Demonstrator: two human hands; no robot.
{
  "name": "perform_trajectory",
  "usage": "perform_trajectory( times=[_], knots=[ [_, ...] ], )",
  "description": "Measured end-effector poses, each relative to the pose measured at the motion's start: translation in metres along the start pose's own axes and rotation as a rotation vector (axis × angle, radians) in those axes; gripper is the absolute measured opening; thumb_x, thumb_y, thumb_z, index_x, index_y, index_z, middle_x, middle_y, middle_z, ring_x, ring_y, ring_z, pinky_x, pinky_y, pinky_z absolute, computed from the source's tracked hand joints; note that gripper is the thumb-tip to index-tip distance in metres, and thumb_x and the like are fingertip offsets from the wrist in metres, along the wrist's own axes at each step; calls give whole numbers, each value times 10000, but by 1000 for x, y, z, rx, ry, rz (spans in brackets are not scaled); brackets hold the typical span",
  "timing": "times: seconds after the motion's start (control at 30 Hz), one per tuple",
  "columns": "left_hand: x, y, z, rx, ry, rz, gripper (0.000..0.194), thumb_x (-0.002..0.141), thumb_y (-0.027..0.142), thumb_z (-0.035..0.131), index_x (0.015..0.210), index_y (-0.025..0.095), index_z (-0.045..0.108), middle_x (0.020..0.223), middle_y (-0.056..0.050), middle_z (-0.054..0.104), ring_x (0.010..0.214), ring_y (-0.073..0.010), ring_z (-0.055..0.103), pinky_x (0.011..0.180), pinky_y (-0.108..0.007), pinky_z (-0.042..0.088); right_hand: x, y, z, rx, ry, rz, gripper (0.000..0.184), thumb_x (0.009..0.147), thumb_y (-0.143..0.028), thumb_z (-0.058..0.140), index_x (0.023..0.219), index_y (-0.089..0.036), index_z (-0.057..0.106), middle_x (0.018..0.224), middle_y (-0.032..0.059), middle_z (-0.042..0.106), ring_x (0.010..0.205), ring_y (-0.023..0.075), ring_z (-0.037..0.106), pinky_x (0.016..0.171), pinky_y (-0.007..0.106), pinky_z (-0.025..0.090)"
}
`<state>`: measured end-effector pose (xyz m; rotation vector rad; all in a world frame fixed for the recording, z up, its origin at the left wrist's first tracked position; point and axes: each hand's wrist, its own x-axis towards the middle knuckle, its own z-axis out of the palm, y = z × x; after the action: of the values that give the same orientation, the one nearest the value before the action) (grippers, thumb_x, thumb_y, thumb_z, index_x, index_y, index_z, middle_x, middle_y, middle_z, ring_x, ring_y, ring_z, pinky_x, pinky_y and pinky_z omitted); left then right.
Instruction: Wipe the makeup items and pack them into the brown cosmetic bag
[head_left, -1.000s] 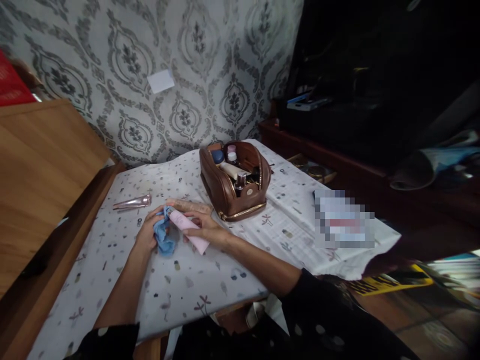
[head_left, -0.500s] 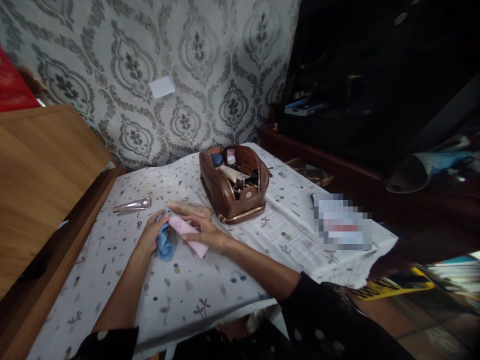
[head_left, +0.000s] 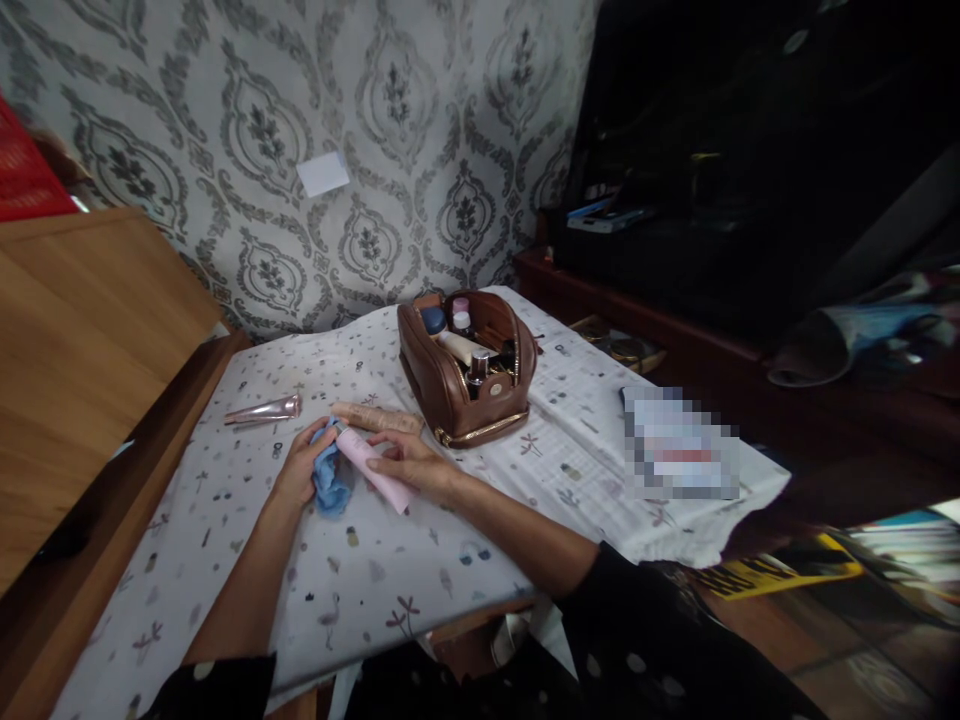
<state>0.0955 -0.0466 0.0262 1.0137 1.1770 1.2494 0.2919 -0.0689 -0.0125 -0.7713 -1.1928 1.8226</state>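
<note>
A pink squeeze tube (head_left: 373,470) lies slanted in my right hand (head_left: 415,464), whose fingers are closed around its middle. My left hand (head_left: 301,468) grips a crumpled blue cloth (head_left: 330,487) at the tube's upper left end, where the cloth meets the cap. Just behind the pink tube, a beige tube (head_left: 379,417) rests on the patterned cloth. Farther left lies a shiny rose-coloured tube (head_left: 264,410). Behind my right hand stands an open brown cosmetic bag (head_left: 469,400), holding several bottles and tubes, among them a cream-coloured tube (head_left: 459,346).
A white printed cloth (head_left: 480,540) covers the table. On its right side lies a blurred-out flat item (head_left: 679,445). A wooden panel (head_left: 90,330) borders the left, and a patterned wall (head_left: 420,140) rises behind. Dark red furniture (head_left: 720,370) stands to the right.
My right hand has turned the pink tube slightly about its length, and its printed side shows less. My left hand and the blue cloth have barely shifted.
</note>
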Motion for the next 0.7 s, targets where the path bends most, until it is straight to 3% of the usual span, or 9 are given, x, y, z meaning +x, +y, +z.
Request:
perform_trajectory(
  times=[0.1,0.3,0.47,0.7],
  knots=[
    [1,-1,0,5,12,21,489,514,411,915,887,154,732,658,14,693,453,-87,559,423,-189,461,1,1,0,-52,9,-23,628,677,-547,840,1173,-223,631,850,29,672,756,195,645,693,324,514],
    [3,-4,-2,-24,27,38,518,479,406,940,883,157,731,773,-19,744,609,-120,651,572,-204,539,3,-2,0,-314,42,-94,705,547,-447,927,1155,-206,662,931,30,629,896,217,593,765,322,477],
    [2,-4,-2,5,3,37,528,514,431,924,921,149,739,728,-5,718,542,-96,599,490,-177,486,3,1,-1,-239,37,-67,608,669,-450,856,1196,-225,653,810,7,608,736,185,597,657,293,456],
    [-1,-1,-3,-58,64,27,586,446,401,962,919,157,717,856,-25,767,607,-105,649,553,-183,550,5,6,-3,-35,-99,-43,745,678,-535,851,1300,-233,573,796,15,660,661,176,639,575,265,473]
  ],
)
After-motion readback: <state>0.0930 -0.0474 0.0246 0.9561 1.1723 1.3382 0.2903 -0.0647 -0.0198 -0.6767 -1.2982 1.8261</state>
